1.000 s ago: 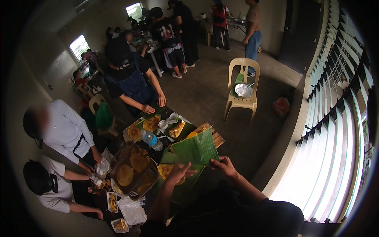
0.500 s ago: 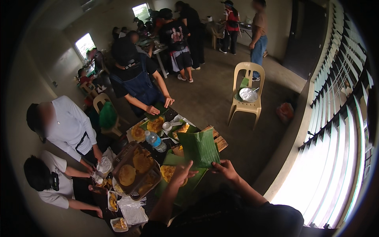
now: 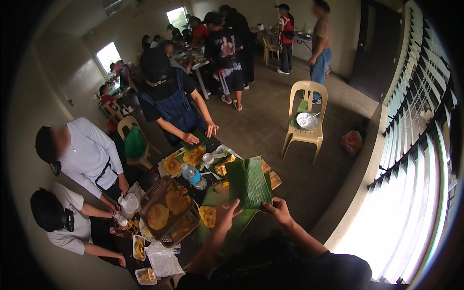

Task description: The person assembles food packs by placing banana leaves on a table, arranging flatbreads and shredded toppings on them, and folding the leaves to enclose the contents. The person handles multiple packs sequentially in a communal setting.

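Observation:
A rectangular piece of green banana leaf (image 3: 249,182) is held up before me above the table's near right end. At its lower right corner my right hand (image 3: 278,211) pinches the leaf between thumb and fingers. My left hand (image 3: 225,215) grips near the lower left edge, its fingertips partly behind the leaf. Beneath my hands more banana leaf (image 3: 241,223) is spread out. A flat, round yellow food piece (image 3: 208,216) lies on leaf just left of my left hand.
A brown plastic basket (image 3: 159,198) with flat yellow rounds stands left, beside a water bottle (image 3: 194,176). Across the table a person in a denim apron (image 3: 171,104) presses a leaf. Two people work at the left. A beige chair (image 3: 305,121) holds a bowl (image 3: 307,120).
The view has shifted slightly, so the scene sits a little lower and further right. Both hands still hold the leaf, which looks a little more upright.

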Available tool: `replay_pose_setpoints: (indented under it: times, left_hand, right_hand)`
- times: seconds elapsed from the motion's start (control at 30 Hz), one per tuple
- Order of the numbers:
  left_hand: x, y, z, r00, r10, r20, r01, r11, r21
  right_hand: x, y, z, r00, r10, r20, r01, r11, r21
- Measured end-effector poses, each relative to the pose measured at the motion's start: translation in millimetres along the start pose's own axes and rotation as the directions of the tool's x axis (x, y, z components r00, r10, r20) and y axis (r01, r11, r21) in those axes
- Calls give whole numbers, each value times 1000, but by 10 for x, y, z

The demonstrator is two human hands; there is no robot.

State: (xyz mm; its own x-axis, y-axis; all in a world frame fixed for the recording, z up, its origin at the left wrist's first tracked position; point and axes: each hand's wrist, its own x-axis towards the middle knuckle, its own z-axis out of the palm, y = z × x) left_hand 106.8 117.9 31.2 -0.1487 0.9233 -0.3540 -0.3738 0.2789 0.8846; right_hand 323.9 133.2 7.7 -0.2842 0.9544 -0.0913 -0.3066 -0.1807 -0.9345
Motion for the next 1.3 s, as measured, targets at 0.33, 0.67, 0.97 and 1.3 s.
replay_pose_setpoints:
  times: [0.33, 0.67, 0.97, 1.3]
  left_hand:
    - [-68, 170, 94, 988, 143, 53, -145, 989, 32]
    - [46, 75, -100, 968, 81, 237, -111, 987, 113]
    - [-41, 157, 35, 974, -50, 223, 48, 999, 14]
    - [50, -22, 19, 981, -37, 189, 68, 984, -164]
  right_hand:
    - [-4, -302, 116, 989, -145, 9, 142, 978, 153]
    - [27, -536, -3, 982, 93, 163, -116, 983, 142]
    - [43, -511, -82, 976, 128, 179, -138, 989, 45]
    - [63, -516, -134, 953, 140, 269, -150, 988, 18]
